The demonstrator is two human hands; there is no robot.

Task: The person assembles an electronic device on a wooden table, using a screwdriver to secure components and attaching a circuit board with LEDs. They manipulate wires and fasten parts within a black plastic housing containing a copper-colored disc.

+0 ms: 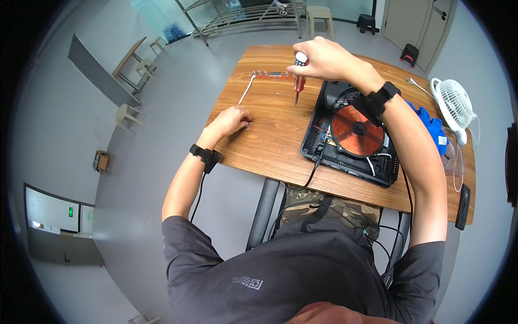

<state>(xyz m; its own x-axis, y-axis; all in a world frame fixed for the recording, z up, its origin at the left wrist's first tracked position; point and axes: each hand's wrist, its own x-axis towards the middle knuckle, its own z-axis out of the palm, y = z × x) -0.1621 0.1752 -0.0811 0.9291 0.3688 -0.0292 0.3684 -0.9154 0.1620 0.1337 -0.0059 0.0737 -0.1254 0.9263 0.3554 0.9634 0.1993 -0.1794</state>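
Note:
My right hand is wrapped round a screwdriver with a red handle and a white end. Its shaft points down over the far middle of the wooden table. Near the table's left edge, my left hand rests with curled fingers at some tiny light pieces, too small to name. What those fingers hold, if anything, is hidden. To the right lies an opened black appliance housing with a round copper-coloured coil and wiring inside. My right forearm passes over its far right part.
A red strip with small metal sockets lies at the far left, touching a thin pale rod. At the right are a blue cloth or bag, a white fan and a black bar-shaped object. A black cable crosses the near edge.

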